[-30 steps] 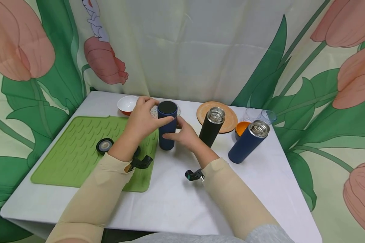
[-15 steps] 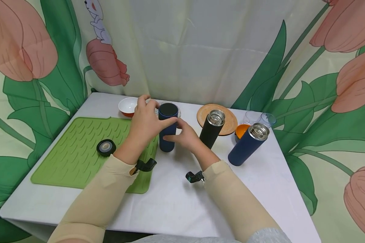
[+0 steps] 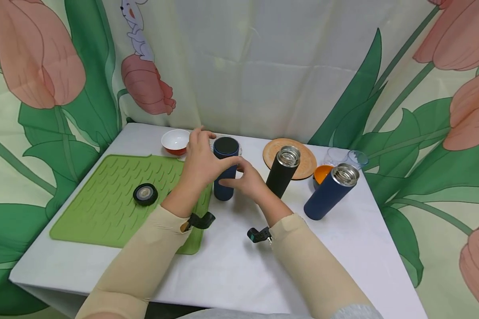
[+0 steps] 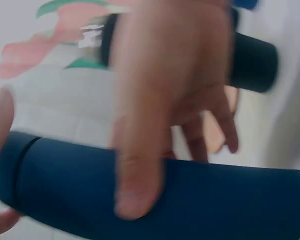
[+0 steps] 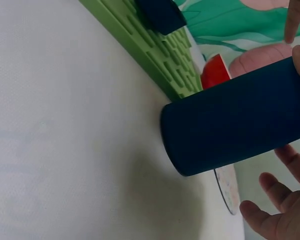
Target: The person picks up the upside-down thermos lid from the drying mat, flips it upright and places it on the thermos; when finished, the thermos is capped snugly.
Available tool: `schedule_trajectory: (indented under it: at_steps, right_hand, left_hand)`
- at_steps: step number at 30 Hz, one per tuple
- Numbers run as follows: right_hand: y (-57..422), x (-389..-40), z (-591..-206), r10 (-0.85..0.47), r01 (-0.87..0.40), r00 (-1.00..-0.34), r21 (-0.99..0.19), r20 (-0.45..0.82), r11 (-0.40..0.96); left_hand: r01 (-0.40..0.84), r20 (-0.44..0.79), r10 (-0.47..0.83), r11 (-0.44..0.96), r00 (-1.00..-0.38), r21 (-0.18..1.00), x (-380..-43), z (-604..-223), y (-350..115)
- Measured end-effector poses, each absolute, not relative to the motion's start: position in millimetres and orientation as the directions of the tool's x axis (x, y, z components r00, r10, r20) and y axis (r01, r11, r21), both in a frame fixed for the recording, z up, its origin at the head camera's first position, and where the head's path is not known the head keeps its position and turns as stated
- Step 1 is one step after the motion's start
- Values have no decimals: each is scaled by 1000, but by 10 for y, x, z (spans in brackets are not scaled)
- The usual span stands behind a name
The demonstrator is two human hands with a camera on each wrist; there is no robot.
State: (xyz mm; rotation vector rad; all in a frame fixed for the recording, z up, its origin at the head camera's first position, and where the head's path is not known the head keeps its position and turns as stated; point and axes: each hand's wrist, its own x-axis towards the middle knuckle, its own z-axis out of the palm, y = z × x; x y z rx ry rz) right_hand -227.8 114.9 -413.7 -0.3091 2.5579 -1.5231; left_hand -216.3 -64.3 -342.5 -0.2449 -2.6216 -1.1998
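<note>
A dark blue thermos flask [image 3: 224, 190] with a black-topped lid [image 3: 225, 145] stands upright near the middle of the table, its base close over the white cloth. My right hand [image 3: 250, 179] holds its body, thumb across the front and fingers behind, as the left wrist view shows. My left hand [image 3: 205, 161] is up at the lid, its thumb crossing the front and the other fingers spread on the left side. Right of the hands is a black flask [image 3: 281, 175] without a lid, its steel mouth showing. Farther right is another blue flask [image 3: 327, 195], also lidless.
A green drying mat [image 3: 104, 208] lies left, bearing a round black lid [image 3: 145, 194]. A red-and-white bowl [image 3: 175, 141] sits behind it. A round wooden board [image 3: 309, 159], an orange bowl [image 3: 322, 173] and clear glasses [image 3: 355, 158] stand at the back right.
My left thumb has slid rightward across the flask's front, and the left fingers have shifted around the lid's left side. The right hand keeps its hold; the view has shifted slightly.
</note>
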Motion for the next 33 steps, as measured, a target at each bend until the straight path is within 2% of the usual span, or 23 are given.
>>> schedule_trajectory:
  at_steps: [2, 5, 7, 10, 14, 18, 20, 23, 25, 27, 29, 33]
  right_hand:
    - [1159, -2279, -4138, -250, -102, -968, -879, -20, 465]
    - [1156, -2281, -4143, -255, -104, -967, -877, -22, 470]
    - [1151, -2280, -4147, -255, -103, -967, -873, -26, 477]
    - [1151, -2274, -4147, -246, -98, -969, -870, -27, 482]
    - [1156, -2270, -4151, -240, -103, -971, -883, -11, 459]
    - [1155, -2261, -4149, -247, -102, -969, -886, -15, 452]
    - [1149, -2250, -4142, -248, -91, -968, -880, -31, 467]
    - [1151, -2233, -4128, -235, -69, -971, -871, -54, 486]
    - [1162, -2230, -4115, -219, -58, -974, -869, -59, 491]
    - [1172, -2237, -4112, -216, -58, -975, -874, -54, 482]
    - [1174, -2246, -4112, -223, -63, -973, -876, -52, 478]
    - [1171, -2261, -4131, -244, -78, -969, -878, -45, 472]
  left_hand:
    - [231, 355, -52, 671, -934, 705, -2131, -3461, -546]
    - [234, 375, -87, 649, -923, 724, -2139, -3485, -525]
    - [250, 340, -38, 604, -940, 757, -2172, -3473, -581]
    - [262, 241, 109, 518, -964, 814, -2252, -3436, -720]
    - [257, 136, 299, 413, -944, 874, -2384, -3404, -897]
    - [265, 120, 365, 381, -923, 886, -2443, -3415, -966]
    - [274, 143, 311, 433, -940, 859, -2390, -3414, -925]
    - [264, 218, 148, 564, -965, 783, -2244, -3397, -762]
    - [249, 277, 51, 614, -959, 749, -2182, -3391, -647]
    - [259, 314, 21, 619, -949, 742, -2186, -3406, -599]
    - [278, 294, 67, 572, -953, 771, -2242, -3418, -641]
    - [275, 167, 276, 419, -947, 865, -2406, -3416, -848]
